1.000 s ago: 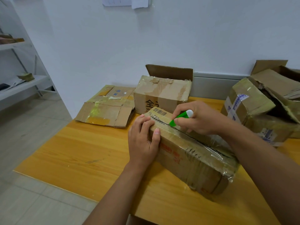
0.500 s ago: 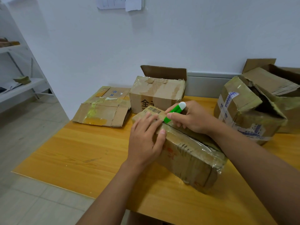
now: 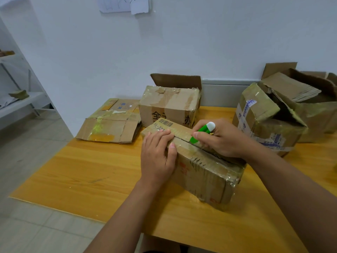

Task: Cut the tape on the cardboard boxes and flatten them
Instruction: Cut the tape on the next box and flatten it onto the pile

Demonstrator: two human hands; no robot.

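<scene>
Two hands are placed on one taped cardboard box (image 3: 202,168) near the middle of the wooden table (image 3: 87,172). A green cutter (image 3: 201,132) is gripped in the right hand (image 3: 221,138), fingers curled round it, white cap end raised up and to the right, lower tip set down-left into the taped top seam. The left hand (image 3: 157,154) is laid flat with fairly straight fingers over the box's far-left end, thumb on the near top edge; nothing is gripped by it. The box's long axis is run from far-left to near-right, barcode label (image 3: 166,123) at the far end, and a dark slit is seen along the seam under the right hand. Just behind it a second box (image 3: 168,104) is stood with its rear flap up; contents cannot be told. Flattened cardboard (image 3: 109,125) is laid at far left. Torn open boxes (image 3: 284,108) are seen at far right, with cardboard sheets held inside the rear one.
</scene>
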